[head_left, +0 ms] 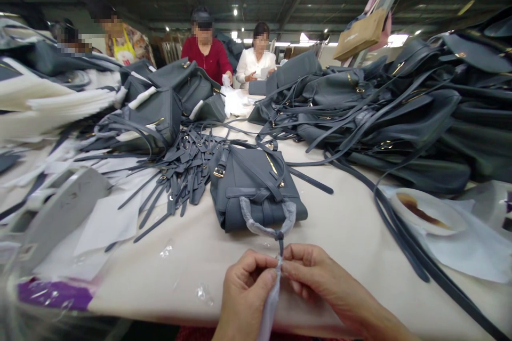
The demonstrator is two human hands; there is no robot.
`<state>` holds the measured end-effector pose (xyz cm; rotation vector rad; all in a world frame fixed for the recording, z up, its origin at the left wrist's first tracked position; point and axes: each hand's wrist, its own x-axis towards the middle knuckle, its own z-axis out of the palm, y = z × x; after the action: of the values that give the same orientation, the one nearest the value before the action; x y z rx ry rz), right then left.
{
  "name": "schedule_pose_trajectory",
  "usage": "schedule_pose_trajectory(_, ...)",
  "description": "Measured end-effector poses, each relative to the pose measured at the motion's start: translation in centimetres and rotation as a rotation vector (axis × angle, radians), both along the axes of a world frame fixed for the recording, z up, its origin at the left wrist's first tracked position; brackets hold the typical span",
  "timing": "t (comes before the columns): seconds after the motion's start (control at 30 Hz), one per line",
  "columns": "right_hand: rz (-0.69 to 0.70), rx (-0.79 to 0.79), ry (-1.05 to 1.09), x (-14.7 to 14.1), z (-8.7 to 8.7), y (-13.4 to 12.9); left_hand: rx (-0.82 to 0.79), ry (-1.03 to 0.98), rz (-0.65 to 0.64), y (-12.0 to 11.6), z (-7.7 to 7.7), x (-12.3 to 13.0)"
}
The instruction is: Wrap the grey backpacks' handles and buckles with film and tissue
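A dark grey bag (256,178) with gold buckles lies on the pale table in front of me. Its looped handle (288,218) is wrapped in thin translucent material, and a dark strap hangs from the loop towards me. At the strap's lower end, my left hand (253,282) pinches a strip of whitish wrapping (271,306) between thumb and fingers. My right hand (306,270) meets it from the right, fingertips closed at the same spot on the wrapping. The fingertips of both hands nearly touch.
Small dark straps (192,162) are heaped left of the bag. More bags (408,128) are piled at right, with long straps hanging down. A dish of brown liquid (426,213) stands at right, a grey tape dispenser (64,213) at left. Several people are across the table.
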<state>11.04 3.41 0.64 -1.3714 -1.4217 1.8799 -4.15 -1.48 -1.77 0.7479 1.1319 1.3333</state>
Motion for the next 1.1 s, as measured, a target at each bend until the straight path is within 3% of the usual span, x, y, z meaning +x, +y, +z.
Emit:
schedule_pose_trajectory(0.17,-0.112,0.059,-0.015,-0.9,-0.2,0.0,0.062,0.063,0.042,-0.1,-0.3,0.3)
schedule_pose_trajectory(0.27,-0.168,0.053,0.151,-1.4,-0.6,-0.4,0.025,-0.034,0.058,-0.1,-0.7,0.6)
schedule_pose_trajectory(0.4,-0.231,-0.072,0.426,-1.6,-0.9,-1.1,0.031,-0.169,0.096,0.0,-1.1,1.0)
schedule_pose_trajectory(0.63,-0.162,-0.110,0.743,-2.1,-0.5,-1.2,-0.001,-0.250,0.035,0.3,-0.9,0.2)
schedule_pose_trajectory(0.93,-0.140,-0.013,0.552,-2.1,-1.1,-0.7,-0.050,-0.343,-0.027,0.6,-0.7,-0.3)
schedule_pose_trajectory(1.1,-0.040,0.009,0.539,-1.1,-1.9,-0.1,-0.157,-0.430,-0.214,0.8,-0.5,-1.7)
